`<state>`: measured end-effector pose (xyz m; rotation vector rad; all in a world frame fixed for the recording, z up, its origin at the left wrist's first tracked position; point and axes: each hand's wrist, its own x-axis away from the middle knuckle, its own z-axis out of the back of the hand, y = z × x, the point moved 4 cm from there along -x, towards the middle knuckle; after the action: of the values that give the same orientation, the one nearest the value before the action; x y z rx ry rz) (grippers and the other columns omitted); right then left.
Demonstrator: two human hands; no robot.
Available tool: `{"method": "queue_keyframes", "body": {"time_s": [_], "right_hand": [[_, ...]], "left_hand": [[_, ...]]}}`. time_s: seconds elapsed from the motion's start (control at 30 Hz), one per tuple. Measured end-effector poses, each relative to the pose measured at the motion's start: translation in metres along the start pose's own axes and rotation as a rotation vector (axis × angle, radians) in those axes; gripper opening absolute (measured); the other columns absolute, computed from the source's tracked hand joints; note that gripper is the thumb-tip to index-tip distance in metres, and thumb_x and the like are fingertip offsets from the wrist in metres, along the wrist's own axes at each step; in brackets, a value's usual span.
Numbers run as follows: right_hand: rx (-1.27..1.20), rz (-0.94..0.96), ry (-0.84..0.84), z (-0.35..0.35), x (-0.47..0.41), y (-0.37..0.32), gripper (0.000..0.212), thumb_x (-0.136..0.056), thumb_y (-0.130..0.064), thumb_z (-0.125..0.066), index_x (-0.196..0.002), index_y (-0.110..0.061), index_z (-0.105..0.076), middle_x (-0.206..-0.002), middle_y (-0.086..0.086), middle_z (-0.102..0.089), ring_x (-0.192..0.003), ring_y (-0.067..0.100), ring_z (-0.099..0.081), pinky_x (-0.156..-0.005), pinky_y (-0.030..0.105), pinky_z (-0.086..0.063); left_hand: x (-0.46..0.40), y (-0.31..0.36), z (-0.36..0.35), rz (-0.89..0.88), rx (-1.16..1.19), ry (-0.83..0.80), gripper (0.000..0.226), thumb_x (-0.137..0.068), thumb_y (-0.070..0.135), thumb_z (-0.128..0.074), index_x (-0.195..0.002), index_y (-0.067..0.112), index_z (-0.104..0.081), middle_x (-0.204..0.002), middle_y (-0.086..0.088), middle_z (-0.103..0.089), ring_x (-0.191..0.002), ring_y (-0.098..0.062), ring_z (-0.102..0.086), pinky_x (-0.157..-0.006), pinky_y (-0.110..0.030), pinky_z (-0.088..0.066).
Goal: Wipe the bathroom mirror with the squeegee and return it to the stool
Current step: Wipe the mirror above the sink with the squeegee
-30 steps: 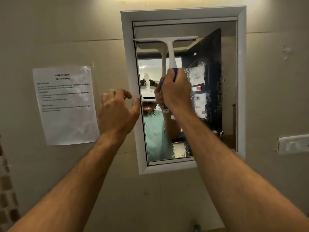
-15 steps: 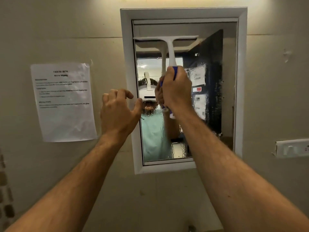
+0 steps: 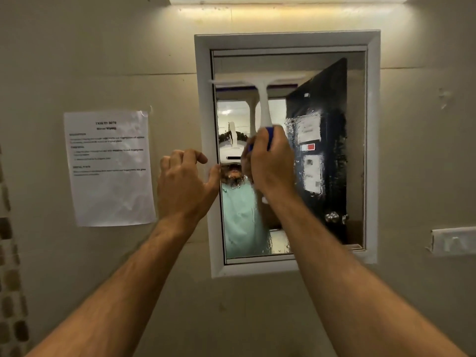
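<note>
squeegee (image 3: 262, 99): clenched in right hand (image 3: 270, 163) | blade near mirror (image 3: 355, 150) top edge | left hand (image 3: 184, 184): loosely curled, empty | droplets remain; stool return pending

1. The mirror (image 3: 332, 150) hangs on the wall (image 3: 257, 313), right of frame centre.
2. The squeegee (image 3: 261, 97) lies against the mirror's upper left part, blade level, handle running down into the right hand (image 3: 270, 163).
3. The left hand (image 3: 184, 186) sits at the mirror's left frame edge.
4. A paper sheet (image 3: 110, 168) is left of the mirror.
5. A switch plate (image 3: 453, 242) is at lower right.
</note>
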<state>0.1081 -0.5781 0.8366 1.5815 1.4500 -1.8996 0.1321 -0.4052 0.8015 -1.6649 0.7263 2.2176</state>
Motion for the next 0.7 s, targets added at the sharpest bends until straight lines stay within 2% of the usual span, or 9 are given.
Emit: {"method": "queue_keyframes", "body": {"time_s": [0.1,0.2,0.27,0.3,0.37,0.4,0.5,0.6,0.7], "right_hand": [[-0.073,-0.037,-0.038,-0.006,-0.030,-0.022,0.024,-0.099,-0.039,-0.036,-0.099,-0.022,-0.054,-0.076,0.001,-0.065,-0.068,0.018,-0.069,-0.063,0.043,-0.060],[-0.052,-0.078,-0.051,-0.009,-0.034,-0.017,0.026,-0.098,-0.041,-0.034,-0.099,-0.023,-0.053,-0.081,0.007,-0.067,-0.071,0.029,-0.069,-0.067,0.053,-0.060],[-0.038,-0.097,-0.045,-0.010,-0.020,-0.002,0.029,-0.099,-0.042,-0.033,-0.102,-0.020,-0.052,-0.083,0.009,-0.067,-0.074,0.029,-0.068,-0.067,0.051,-0.059],[-0.010,-0.089,-0.030,-0.009,-0.011,0.007,0.029,-0.100,-0.041,-0.033,-0.101,-0.020,-0.052,-0.082,0.005,-0.065,-0.073,0.024,-0.066,-0.065,0.044,-0.058],[0.046,-0.053,0.000,-0.005,0.002,0.021,0.024,-0.102,-0.038,-0.035,-0.099,-0.021,-0.052,-0.077,-0.006,-0.059,-0.069,0.007,-0.060,-0.057,0.019,-0.049],[0.049,-0.043,0.006,-0.004,0.005,0.024,0.022,-0.103,-0.036,-0.036,-0.099,-0.022,-0.052,-0.076,-0.008,-0.057,-0.067,0.004,-0.058,-0.053,0.013,-0.044],[-0.024,-0.023,0.012,-0.003,-0.009,0.010,0.024,-0.102,-0.038,-0.036,-0.098,-0.022,-0.053,-0.074,-0.006,-0.059,-0.061,0.009,-0.061,-0.051,0.023,-0.052],[-0.112,-0.015,-0.002,-0.003,-0.036,-0.017,0.020,-0.097,-0.043,-0.035,-0.090,-0.032,-0.050,-0.068,-0.006,-0.058,-0.054,0.009,-0.058,-0.050,0.029,-0.053],[-0.166,-0.105,-0.086,-0.007,-0.048,-0.016,0.021,-0.097,-0.045,-0.034,-0.090,-0.032,-0.049,-0.073,0.001,-0.059,-0.064,0.021,-0.060,-0.063,0.048,-0.058]], "left_hand": [[0.000,0.002,-0.001,0.006,-0.001,-0.002,0.052,-0.086,0.064,-0.042,-0.109,0.022,-0.060,-0.108,-0.002,-0.057,-0.105,-0.021,-0.048,-0.082,-0.034,-0.044],[0.003,0.002,0.000,0.011,-0.002,0.005,0.054,-0.085,0.067,-0.040,-0.108,0.022,-0.061,-0.107,-0.002,-0.058,-0.105,-0.022,-0.048,-0.080,-0.035,-0.044],[0.005,0.000,0.001,0.007,-0.007,0.015,0.053,-0.085,0.065,-0.041,-0.108,0.021,-0.061,-0.106,-0.002,-0.058,-0.105,-0.022,-0.048,-0.080,-0.033,-0.041],[0.005,-0.001,0.001,0.003,-0.015,0.016,0.051,-0.085,0.063,-0.043,-0.108,0.021,-0.061,-0.106,-0.002,-0.058,-0.104,-0.021,-0.048,-0.080,-0.033,-0.040],[0.004,-0.005,0.002,-0.005,-0.030,0.013,0.045,-0.086,0.058,-0.048,-0.108,0.021,-0.061,-0.107,-0.003,-0.058,-0.104,-0.021,-0.047,-0.081,-0.033,-0.041],[0.003,-0.007,0.002,-0.009,-0.035,0.013,0.043,-0.087,0.057,-0.049,-0.108,0.021,-0.061,-0.108,-0.003,-0.058,-0.104,-0.021,-0.047,-0.081,-0.034,-0.041],[-0.001,-0.009,0.001,-0.014,-0.039,0.013,0.042,-0.087,0.055,-0.051,-0.109,0.021,-0.061,-0.108,-0.003,-0.058,-0.104,-0.021,-0.047,-0.082,-0.034,-0.041],[-0.003,-0.008,0.000,-0.001,-0.038,0.021,0.042,-0.087,0.056,-0.051,-0.109,0.021,-0.061,-0.108,-0.003,-0.058,-0.105,-0.022,-0.048,-0.083,-0.036,-0.043],[-0.004,-0.006,-0.001,0.004,-0.033,0.031,0.042,-0.087,0.055,-0.051,-0.110,0.021,-0.061,-0.109,-0.003,-0.059,-0.106,-0.023,-0.048,-0.085,-0.036,-0.042]]}}
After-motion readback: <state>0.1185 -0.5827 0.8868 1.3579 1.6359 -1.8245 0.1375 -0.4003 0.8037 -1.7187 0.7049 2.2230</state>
